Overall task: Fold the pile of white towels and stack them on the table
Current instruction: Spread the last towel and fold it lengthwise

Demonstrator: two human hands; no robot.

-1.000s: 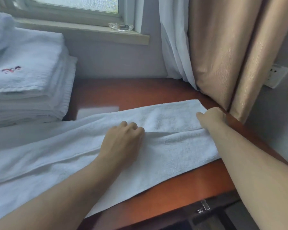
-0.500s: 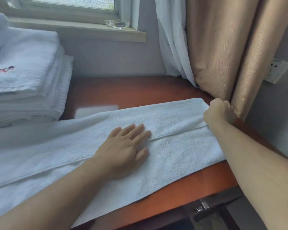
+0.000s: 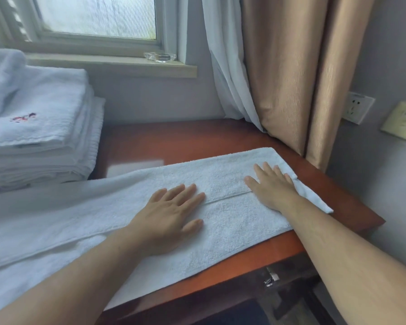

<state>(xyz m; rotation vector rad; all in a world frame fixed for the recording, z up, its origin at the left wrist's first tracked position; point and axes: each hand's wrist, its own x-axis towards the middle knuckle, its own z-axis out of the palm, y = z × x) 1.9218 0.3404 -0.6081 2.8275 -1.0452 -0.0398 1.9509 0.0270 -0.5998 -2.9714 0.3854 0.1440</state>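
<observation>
A long white towel, folded lengthwise with a seam running along its middle, lies across the red-brown table. My left hand presses flat on the towel's middle, fingers straight. Near the towel's right end my right hand also lies flat with fingers spread. A stack of folded white towels, the top one with a small red embroidered mark, stands at the table's back left. The towel's left part runs out of view.
Beige curtains and a white sheer curtain hang at the table's back right corner. A glass ashtray sits on the window sill. A wall socket is on the right wall. A drawer latch shows under the table's front edge.
My right hand let go of the towel's right edge and now lies flat on it. My left hand, a fist one second ago, has stayed flat since half a second ago.
</observation>
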